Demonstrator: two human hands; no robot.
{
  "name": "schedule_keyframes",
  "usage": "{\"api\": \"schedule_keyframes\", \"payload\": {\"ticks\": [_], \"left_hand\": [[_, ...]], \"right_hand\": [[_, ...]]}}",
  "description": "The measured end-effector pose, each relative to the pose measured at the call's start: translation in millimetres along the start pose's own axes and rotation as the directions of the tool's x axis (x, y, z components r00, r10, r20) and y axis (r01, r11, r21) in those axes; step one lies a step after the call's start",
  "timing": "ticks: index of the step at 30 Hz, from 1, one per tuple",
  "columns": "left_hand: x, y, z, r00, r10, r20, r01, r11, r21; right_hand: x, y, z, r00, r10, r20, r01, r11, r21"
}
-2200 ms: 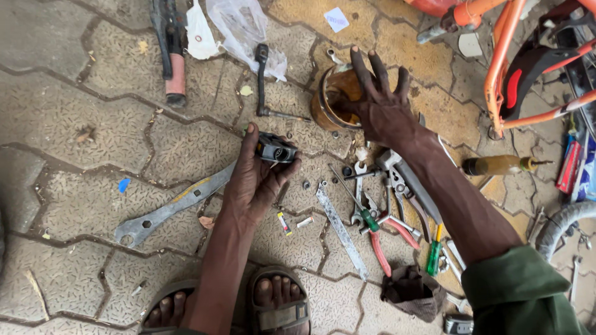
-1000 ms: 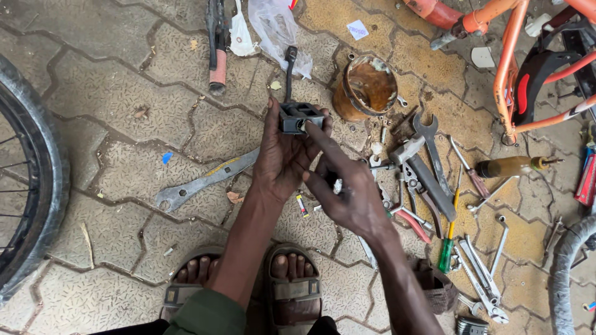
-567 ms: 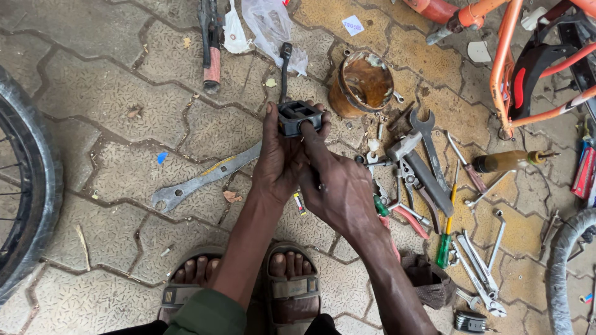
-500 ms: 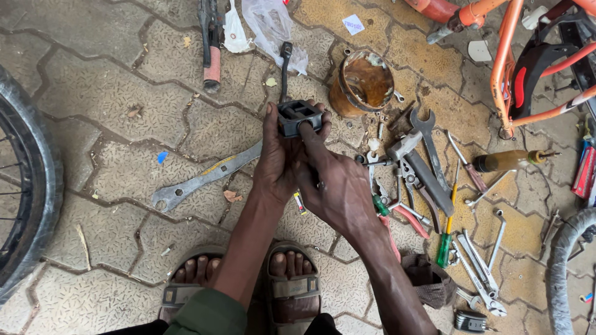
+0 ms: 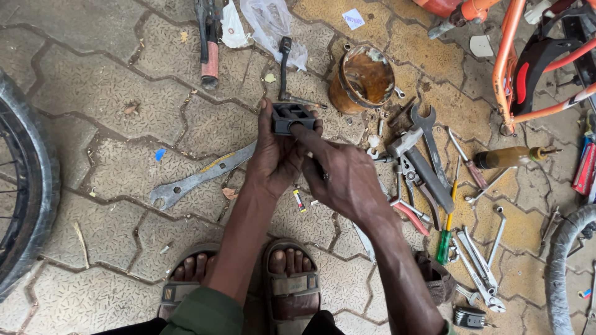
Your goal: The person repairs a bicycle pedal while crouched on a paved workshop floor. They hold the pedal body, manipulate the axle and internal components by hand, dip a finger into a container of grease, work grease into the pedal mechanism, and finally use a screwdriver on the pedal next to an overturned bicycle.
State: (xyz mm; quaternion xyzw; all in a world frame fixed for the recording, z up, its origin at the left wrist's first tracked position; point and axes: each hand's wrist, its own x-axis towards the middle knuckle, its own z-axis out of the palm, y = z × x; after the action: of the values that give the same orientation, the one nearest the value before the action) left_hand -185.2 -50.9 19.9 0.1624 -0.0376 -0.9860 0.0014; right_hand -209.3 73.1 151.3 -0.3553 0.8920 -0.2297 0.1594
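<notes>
Pedal: small black rectangular plastic bicycle pedal sits at upper centre of the frame, above the paving, gripped from both sides.
Left hand: left hand wraps the pedal's left end, fingers curled tight around it.
Right hand: right hand reaches up from lower right, fingertips pinching the pedal's lower right edge.
Doing it well: probably best to keep the left grip firm and turn only with the right fingertips.
Nearby: rusty round metal tin lies at upper right; long grey flat steel spanner lies to the left.

sleeves: olive green, pushed up; forearms bare; feet: grey-brown strap sandals, toes showing
</notes>
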Motion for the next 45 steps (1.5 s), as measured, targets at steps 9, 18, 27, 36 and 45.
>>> {"api": "schedule_keyframes", "payload": {"ticks": [9,18,27,36,45], "left_hand": [[4.0,8.1,9.3,0.99,-0.013,-0.142,0.014,1.0,0.007],[4.5,7.7,12.1,0.993,-0.056,-0.107,0.055,0.998,-0.017],[-1.5,-30.5,5.3,0.985,-0.055,-0.166,0.097,0.961,0.259],[-8.9,-88.1,-0.3,0.983,-0.137,-0.121,0.156,0.973,0.168],[11.1,-42.3,-19.5,0.979,0.112,-0.169,-0.099,0.991,0.087]], "right_hand": [[-13.1,14.4,-5.2,0.981,0.114,-0.155,-0.055,0.938,0.342],[-16.0,19.1,13.6,0.956,0.146,-0.255,0.005,0.858,0.513],[-5.8,51.9,37.2,0.906,-0.075,-0.417,0.144,0.98,0.136],[-38.7,68.0,47.7,0.563,0.623,-0.542,-0.188,0.736,0.651],[-32.4,115.1,25.2,0.713,0.182,-0.677,-0.026,0.972,0.234]]}}
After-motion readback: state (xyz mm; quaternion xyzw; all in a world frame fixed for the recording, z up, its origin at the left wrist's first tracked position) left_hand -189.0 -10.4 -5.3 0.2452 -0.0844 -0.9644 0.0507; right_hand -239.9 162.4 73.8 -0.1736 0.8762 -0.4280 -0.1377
